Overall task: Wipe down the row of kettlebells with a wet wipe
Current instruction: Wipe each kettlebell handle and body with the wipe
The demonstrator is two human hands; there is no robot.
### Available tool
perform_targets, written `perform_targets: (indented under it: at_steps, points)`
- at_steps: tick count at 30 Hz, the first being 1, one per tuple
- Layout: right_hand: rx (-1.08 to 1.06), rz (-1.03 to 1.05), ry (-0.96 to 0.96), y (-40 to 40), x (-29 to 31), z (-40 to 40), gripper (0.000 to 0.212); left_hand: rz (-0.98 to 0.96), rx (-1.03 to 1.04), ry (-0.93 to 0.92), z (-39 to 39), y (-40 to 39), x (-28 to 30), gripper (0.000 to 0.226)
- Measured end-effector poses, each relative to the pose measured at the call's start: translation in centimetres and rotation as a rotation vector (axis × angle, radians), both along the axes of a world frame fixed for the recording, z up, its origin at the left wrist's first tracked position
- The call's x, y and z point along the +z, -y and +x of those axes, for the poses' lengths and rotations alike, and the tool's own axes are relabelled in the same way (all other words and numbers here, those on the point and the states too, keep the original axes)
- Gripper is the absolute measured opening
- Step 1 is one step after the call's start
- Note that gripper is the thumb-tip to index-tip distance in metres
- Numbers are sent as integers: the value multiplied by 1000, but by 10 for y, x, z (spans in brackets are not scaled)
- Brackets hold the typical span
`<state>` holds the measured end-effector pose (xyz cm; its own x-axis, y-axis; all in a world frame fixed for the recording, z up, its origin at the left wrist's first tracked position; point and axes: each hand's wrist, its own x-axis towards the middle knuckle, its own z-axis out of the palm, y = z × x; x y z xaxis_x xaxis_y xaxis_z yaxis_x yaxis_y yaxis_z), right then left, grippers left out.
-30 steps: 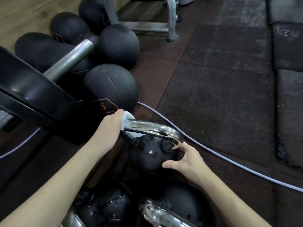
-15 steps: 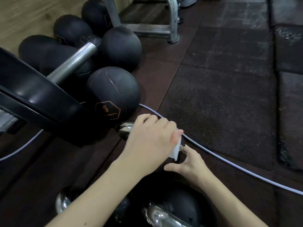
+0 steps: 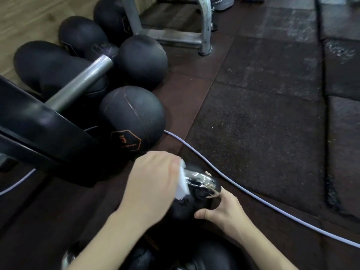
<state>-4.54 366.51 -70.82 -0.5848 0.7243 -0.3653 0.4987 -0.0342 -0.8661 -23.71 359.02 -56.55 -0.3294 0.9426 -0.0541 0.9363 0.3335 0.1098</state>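
A black kettlebell [image 3: 188, 207] with a shiny chrome handle [image 3: 202, 181] stands on the dark floor in front of me. My left hand [image 3: 153, 184] is wrapped over the left part of that handle, gripping a white wet wipe [image 3: 182, 184] against the chrome. My right hand [image 3: 224, 211] holds the kettlebell's right side, thumb on the black body and fingers by the handle's right end. Parts of two more kettlebells [image 3: 210, 256] show at the bottom edge, mostly hidden by my forearms.
Several black medicine balls [image 3: 132, 117] lie at the left beside a black weight plate [image 3: 39, 129] on a steel bar [image 3: 81, 84]. A pale cable [image 3: 253, 195] crosses the rubber floor mats [image 3: 263, 114] just behind the kettlebell. A metal rack foot [image 3: 204, 41] stands farther back.
My left hand with the wipe slid from the handle's left end to its right end, then back toward the left, uncovering the chrome. My right hand stayed on the kettlebell.
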Motion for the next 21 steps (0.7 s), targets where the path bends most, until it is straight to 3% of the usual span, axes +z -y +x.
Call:
perform_targets:
  at_steps: [2,3,6,8,11,14,18,21]
  points:
    - [-4,-5,40,0,-1,-1,100,125,-192,-125,23,-7,-2,11]
    - [-4,-19,65,1,0,-2,94,204,-254,-154,31,-9,-2,19]
    - [2,-24,143,3,3,-4,61,370,-333,-204,40,-10,-21,43]
    - [1,-16,159,2,6,-5,51,374,-383,-205,35,-9,-23,40]
    - [26,42,178,2,17,-5,52,440,-470,-164,13,-2,-18,36]
    - [58,63,216,4,26,-5,66,530,-318,-82,-10,11,-17,42]
    - [60,87,320,10,37,-11,51,413,-97,129,-36,43,-8,34]
    - [82,110,366,11,53,-14,51,248,91,329,-59,78,18,28]
